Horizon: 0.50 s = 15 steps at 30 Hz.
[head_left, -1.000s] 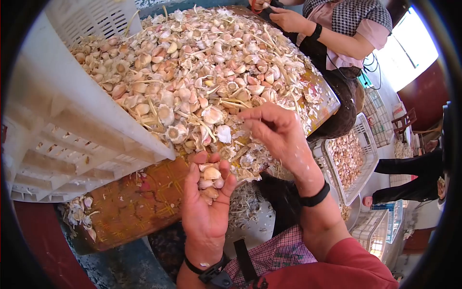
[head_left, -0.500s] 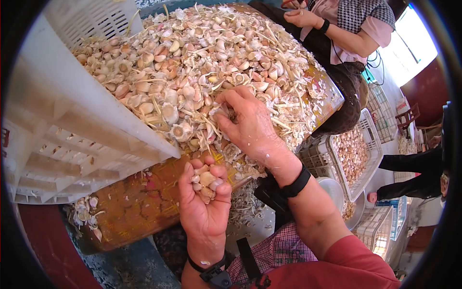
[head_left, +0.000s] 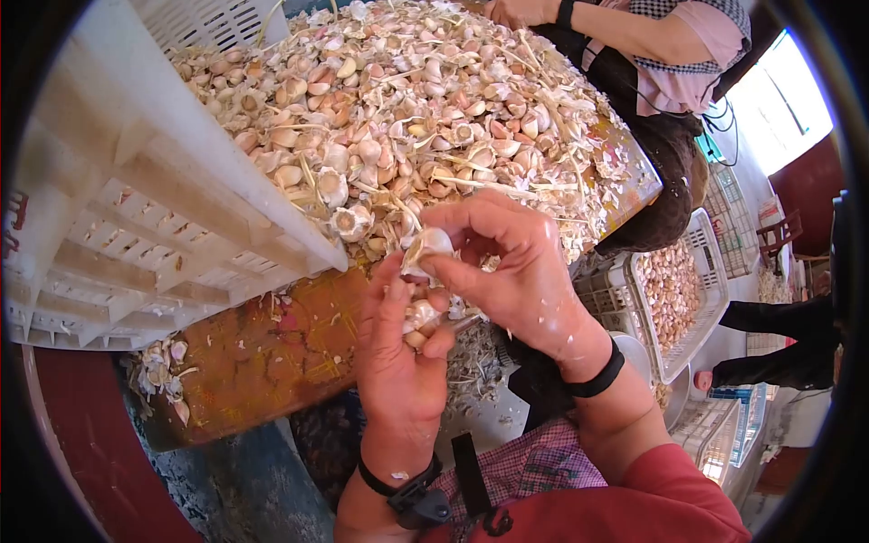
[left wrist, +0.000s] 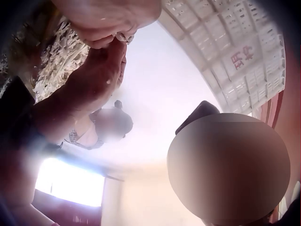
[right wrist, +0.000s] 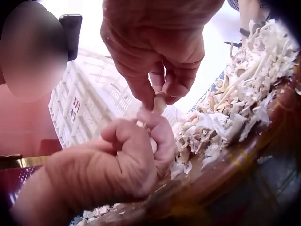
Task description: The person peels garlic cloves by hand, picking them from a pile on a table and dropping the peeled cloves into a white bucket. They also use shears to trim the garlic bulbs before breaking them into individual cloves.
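Note:
My left hand (head_left: 398,385) is cupped, palm up, with several garlic cloves (head_left: 420,319) held in its curled fingers. Just above them, my right hand (head_left: 525,281) pinches a garlic clove (head_left: 427,249) with papery skin between thumb and forefinger. In the right wrist view this pinched clove (right wrist: 160,103) is right at the left fingertips. A large heap of garlic (head_left: 380,127), with loose skins and dry stalks, lies beyond both hands. Dim in the left wrist view, the hands come together near the top, largely covering the garlic.
A white plastic crate (head_left: 145,199) stands on edge at the left of the heap, on a worn brown tabletop (head_left: 272,371). Across the heap sits another person (head_left: 652,41). To the right, a white crate (head_left: 692,321) holds many cloves on the floor; someone in dark trousers (head_left: 778,344) stands behind.
My right hand dipped to the near edge of the heap, then came back toward the left hand with a garlic clove. The left hand kept its cloves and rose slightly to meet it.

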Available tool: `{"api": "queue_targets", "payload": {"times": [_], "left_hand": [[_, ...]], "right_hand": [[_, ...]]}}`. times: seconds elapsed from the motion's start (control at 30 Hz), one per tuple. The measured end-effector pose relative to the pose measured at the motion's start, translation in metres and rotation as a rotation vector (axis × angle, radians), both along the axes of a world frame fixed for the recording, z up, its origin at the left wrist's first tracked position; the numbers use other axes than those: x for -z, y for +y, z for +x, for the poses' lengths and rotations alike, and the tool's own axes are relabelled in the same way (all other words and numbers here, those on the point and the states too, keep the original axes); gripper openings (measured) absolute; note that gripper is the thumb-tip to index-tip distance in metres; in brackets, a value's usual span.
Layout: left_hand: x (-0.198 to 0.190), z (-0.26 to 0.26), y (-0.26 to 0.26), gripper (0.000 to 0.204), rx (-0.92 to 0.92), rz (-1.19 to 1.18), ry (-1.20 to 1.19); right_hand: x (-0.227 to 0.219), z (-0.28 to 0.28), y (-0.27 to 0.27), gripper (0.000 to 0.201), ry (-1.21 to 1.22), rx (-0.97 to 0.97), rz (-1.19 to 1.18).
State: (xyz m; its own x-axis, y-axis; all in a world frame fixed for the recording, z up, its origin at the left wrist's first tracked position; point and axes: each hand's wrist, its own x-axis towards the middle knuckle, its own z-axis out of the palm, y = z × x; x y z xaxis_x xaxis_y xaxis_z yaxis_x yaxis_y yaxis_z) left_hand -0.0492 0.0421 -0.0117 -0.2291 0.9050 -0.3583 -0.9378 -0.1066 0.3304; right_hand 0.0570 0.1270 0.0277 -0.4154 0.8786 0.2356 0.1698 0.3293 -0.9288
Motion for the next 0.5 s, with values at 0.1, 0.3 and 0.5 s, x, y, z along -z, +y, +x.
{"api": "queue_targets", "payload": {"times": [0.1, 0.3, 0.5], "left_hand": [[-0.008, 0.010, -0.002, 0.031, 0.009, -0.020, 0.169], [-0.029, 0.018, -0.026, 0.027, -0.112, 0.318, 0.575], [-0.093, 0.015, -0.055, 0.005, 0.018, 0.740, 0.500]], "right_hand": [[-0.003, 0.007, -0.011, 0.025, -0.012, -0.059, -0.061], [-0.049, 0.031, -0.022, 0.033, 0.032, -0.288, 0.328], [-0.080, 0.050, -0.071, 0.009, 0.558, -0.550, 0.449]]}}
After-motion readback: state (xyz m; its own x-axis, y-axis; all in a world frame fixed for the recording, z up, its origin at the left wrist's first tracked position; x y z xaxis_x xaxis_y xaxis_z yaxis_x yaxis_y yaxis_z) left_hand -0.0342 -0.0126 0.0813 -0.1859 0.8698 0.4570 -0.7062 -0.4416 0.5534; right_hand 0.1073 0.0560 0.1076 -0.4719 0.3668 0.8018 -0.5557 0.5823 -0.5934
